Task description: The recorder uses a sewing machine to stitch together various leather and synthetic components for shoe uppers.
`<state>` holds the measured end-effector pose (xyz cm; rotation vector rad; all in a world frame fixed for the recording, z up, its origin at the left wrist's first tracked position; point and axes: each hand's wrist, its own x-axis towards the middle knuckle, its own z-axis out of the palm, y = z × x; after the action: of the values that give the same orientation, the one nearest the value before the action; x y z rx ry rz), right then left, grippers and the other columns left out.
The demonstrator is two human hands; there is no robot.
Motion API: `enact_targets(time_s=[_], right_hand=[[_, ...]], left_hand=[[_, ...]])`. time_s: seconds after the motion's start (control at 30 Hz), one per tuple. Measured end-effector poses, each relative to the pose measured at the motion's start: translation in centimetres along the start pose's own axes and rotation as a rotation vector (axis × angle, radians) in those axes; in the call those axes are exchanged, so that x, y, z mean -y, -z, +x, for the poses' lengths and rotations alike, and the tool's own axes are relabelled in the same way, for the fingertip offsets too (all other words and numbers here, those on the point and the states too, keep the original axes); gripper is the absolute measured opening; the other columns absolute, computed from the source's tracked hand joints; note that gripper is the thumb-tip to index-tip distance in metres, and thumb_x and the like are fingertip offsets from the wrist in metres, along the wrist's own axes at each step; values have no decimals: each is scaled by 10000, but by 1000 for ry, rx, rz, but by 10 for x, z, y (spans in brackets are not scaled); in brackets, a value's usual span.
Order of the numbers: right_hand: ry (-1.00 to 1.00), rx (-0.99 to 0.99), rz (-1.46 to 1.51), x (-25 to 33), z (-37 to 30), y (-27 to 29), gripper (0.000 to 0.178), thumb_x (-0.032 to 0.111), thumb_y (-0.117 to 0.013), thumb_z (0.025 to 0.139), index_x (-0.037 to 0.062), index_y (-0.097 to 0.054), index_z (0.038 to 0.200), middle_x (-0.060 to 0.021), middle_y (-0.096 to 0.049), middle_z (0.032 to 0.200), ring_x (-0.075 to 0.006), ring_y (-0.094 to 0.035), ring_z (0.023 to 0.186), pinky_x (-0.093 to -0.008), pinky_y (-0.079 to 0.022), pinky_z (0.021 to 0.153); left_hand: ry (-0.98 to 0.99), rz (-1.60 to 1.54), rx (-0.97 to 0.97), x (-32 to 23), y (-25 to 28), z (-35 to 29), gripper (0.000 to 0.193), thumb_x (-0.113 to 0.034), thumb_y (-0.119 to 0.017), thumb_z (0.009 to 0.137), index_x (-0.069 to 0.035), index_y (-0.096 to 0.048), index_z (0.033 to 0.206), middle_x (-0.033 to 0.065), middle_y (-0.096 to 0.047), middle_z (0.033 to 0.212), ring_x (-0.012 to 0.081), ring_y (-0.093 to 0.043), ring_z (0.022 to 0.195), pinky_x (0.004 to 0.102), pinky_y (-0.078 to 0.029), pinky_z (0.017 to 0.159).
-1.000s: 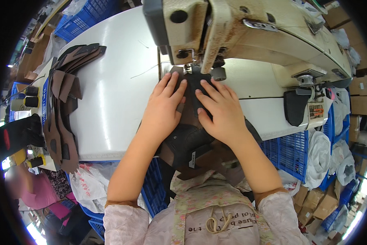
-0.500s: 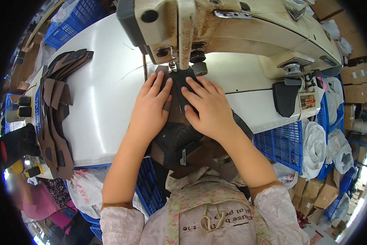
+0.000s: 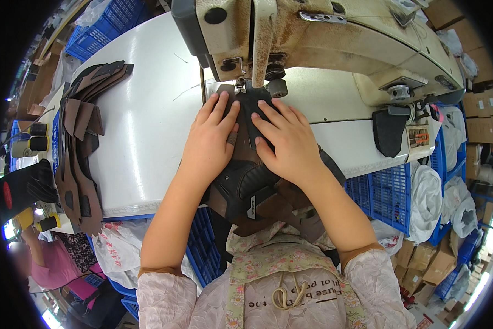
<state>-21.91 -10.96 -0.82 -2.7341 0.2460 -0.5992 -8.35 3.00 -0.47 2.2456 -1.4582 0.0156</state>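
Observation:
A black and dark brown shoe upper lies at the front of the sewing machine, its far end under the presser foot. My left hand rests flat on its left side, fingers stretched toward the foot and a ring on one finger. On the right side my right hand presses down with fingers spread and thumb apart. The near part of the upper, with a small pale label, hangs over the table edge toward my lap. The needle tip is too small to make out.
A stack of brown cut pieces lies at the table's left side, near thread spools. A black pad sits on the right. Blue crates and white bags stand below. Another person sits at the lower left.
The whole view has shifted slightly, so the machine and my hands appear a little to the right and higher. Against the presser foot, hands and upper show no clear movement.

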Motion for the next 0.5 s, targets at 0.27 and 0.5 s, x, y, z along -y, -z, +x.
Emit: enact_targets(time_s=[0.27, 0.5], right_hand=[[-51, 84, 251, -9, 2, 10, 191, 240, -667, 825, 123, -744, 955, -83, -634, 1213, -298, -504, 1264, -509, -332, 1090], [32, 149, 126, -6, -1, 22, 220, 269, -644, 859, 121, -749, 985, -91, -630, 1235, -304, -490, 1276, -559, -304, 1097]], left_hand=[[35, -31, -8, 3, 2, 0, 436, -111, -625, 879, -44, -575, 1307, 176, -486, 1426, 364, -415, 1346, 436, -373, 1091], [77, 257, 12, -10, 6, -11, 490, -228, -629, 902, -73, -534, 1358, 165, -465, 1449, 346, -423, 1343, 427, -376, 1084]])
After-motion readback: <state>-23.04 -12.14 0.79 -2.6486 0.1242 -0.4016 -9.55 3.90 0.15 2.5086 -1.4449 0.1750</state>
